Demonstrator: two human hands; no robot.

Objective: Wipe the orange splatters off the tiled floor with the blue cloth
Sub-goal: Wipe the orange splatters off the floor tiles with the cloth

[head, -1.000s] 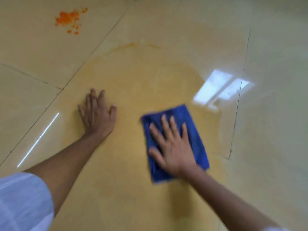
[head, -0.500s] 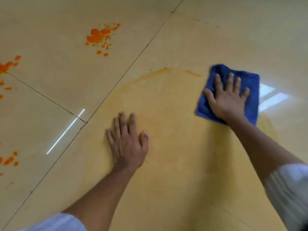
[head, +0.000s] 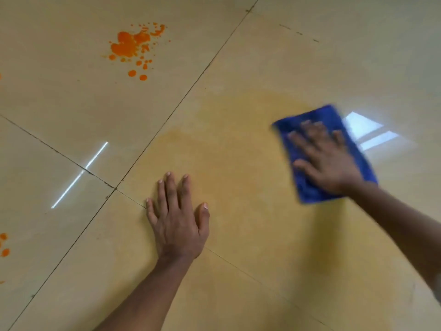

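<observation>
My right hand presses flat on the blue cloth, which lies folded on the glossy beige tiled floor at the right of the view; both are motion-blurred. My left hand rests palm down, fingers spread, on the floor in the middle, holding nothing. Between and around the hands spreads a pale yellow-orange smear. A bright orange splatter sits on the tile at the upper left. A few orange drops show at the left edge.
Dark grout lines cross the floor diagonally. A window reflection glares just right of the cloth, and a thin light streak lies at the left.
My right hand and the cloth swept from near me out to the far right, then back down and slightly closer. The thin orange arc at the smear's far edge is gone. My left hand stayed planted.
</observation>
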